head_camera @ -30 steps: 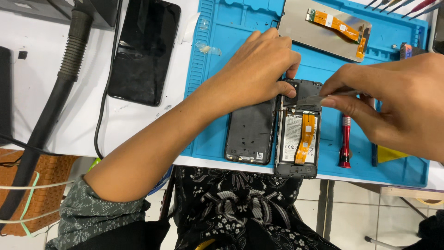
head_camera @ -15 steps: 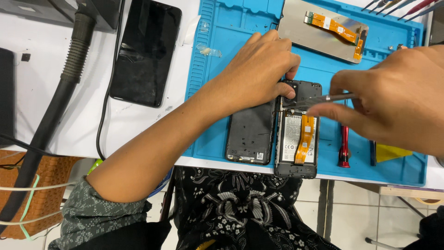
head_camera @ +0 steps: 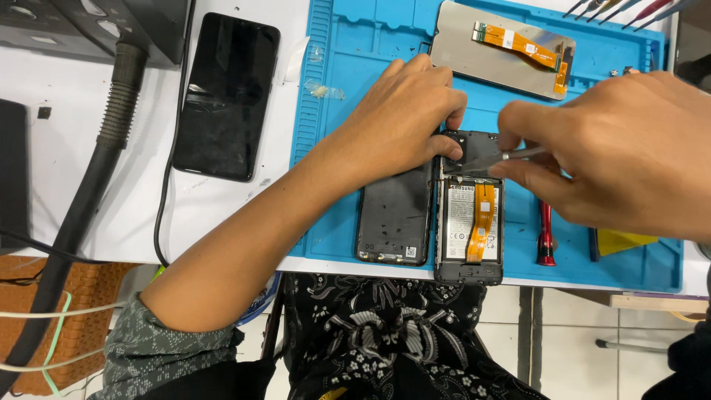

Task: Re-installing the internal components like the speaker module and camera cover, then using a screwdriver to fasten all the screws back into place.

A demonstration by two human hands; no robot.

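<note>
The opened phone lies face down near the front edge of the blue work mat, its back removed so you see the white battery label, an orange flex ribbon running down its length, and a dark camera block at the top end. Your left hand presses down on that top end, thumb bent onto the camera corner, fingers curled over the frame to pin it. Your right hand pinches a pair of metal tweezers between thumb and forefinger, and their tips touch the board just below the camera block.

Half a second ago the tweezers lay a little further right; now their tips sit nearer the phone's left edge, and your right hand fills more of the view. Your left hand has not shifted.

Just left of the phone, touching its side, lies the detached back cover, a matte dark grey rectangle with rounded corners. Right of the phone rests a red-handled screwdriver, and beyond it a yellow pick. At the mat's far edge sits a grey display panel with its own orange ribbon. Off the mat, on the white table, lies a glossy black phone beside a ribbed black hose.
</note>
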